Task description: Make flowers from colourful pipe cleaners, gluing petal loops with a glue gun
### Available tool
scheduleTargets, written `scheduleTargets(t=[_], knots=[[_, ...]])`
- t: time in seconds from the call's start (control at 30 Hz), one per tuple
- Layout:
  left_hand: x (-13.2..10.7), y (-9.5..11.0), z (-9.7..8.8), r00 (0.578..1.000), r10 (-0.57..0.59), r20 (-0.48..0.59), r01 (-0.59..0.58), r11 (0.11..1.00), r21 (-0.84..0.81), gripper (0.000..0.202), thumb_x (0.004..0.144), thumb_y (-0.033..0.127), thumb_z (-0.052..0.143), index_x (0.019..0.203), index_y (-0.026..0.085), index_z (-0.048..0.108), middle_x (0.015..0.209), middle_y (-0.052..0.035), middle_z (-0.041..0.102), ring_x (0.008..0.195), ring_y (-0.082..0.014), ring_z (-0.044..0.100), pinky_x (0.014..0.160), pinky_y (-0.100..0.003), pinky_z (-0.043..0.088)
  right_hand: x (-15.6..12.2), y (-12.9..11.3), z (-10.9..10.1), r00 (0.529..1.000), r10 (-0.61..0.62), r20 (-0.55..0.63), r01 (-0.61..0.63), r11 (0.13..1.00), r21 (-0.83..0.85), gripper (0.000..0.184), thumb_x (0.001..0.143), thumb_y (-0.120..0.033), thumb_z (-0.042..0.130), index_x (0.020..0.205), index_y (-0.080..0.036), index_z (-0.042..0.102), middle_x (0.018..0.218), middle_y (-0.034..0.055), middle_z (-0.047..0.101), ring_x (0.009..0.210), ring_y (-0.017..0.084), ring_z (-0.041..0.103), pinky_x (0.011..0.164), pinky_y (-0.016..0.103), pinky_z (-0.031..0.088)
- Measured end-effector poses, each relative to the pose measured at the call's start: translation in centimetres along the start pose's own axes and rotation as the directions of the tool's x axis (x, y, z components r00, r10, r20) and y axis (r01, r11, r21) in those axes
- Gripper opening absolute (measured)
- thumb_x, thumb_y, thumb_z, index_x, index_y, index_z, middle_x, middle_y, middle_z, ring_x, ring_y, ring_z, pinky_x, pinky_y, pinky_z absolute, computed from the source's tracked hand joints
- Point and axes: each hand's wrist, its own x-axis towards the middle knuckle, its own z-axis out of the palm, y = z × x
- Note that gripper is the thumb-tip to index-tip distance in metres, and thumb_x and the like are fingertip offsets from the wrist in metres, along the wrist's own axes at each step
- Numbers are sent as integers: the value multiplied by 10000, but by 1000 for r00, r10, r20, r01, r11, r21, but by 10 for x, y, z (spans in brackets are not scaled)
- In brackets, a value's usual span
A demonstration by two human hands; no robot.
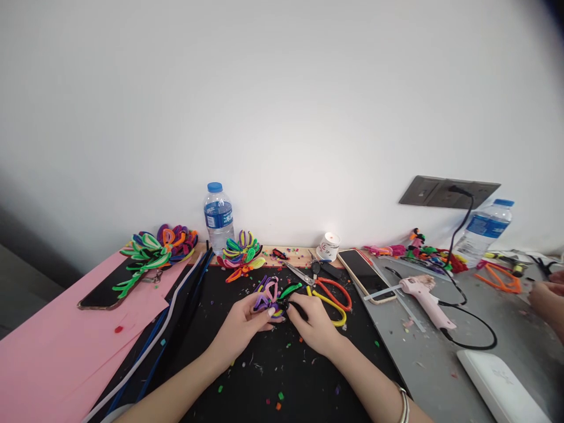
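Observation:
My left hand [245, 324] and my right hand [314, 324] meet over a black mat [264, 370]. Both pinch a small flower of bent pipe cleaners [269, 295], purple and pink with a green piece sticking out to the right. The left fingers hold its purple loops. The right fingers close on its dark middle. Scissors with red and yellow handles [328, 294] lie just right of my right hand.
Finished pipe-cleaner flowers [161, 247] [241, 254] sit at the back left beside a water bottle [218, 217]. A phone [366, 274], a pink glue gun [425, 298] with its cord, pink paper [53, 346] and another person's hands [546, 296] at the right edge.

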Motion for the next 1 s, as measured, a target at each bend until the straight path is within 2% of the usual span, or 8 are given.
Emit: scheduleTargets(t=[0.23,0.47,0.77,1.0], knots=[[-1,0,0,999,-6,-44,5,1000,-18,385,731,424,648,981,137,588,879,-86,729,793,-241,702,706,-311,553,0,2,1,1000,4,0,-4,999,-33,165,869,-150,419,718,-189,472,623,-24,517,554,107,461,545,214,325],[-1,-2,-1,999,6,-37,-6,1000,-16,400,729,438,648,955,109,622,816,-101,742,776,-248,702,688,-318,555,-2,2,1,1000,-24,-1,24,996,-82,98,826,-170,488,744,-181,541,618,-13,543,548,114,476,535,220,344],[-2,-2,0,1000,2,-31,-3,1000,-27,415,717,436,662,954,96,629,784,-104,744,770,-246,702,679,-308,554,0,-4,-2,999,-27,32,27,1000,3,162,879,-187,440,825,-182,593,750,24,637,679,140,580,634,238,421],[-2,1,0,1000,-1,-15,0,999,-42,389,736,410,652,1001,130,595,873,-87,736,778,-232,703,680,-299,558,-1,-3,-2,1000,21,-2,-21,1000,11,137,861,-208,478,818,-180,605,771,29,655,700,148,595,650,247,439]])
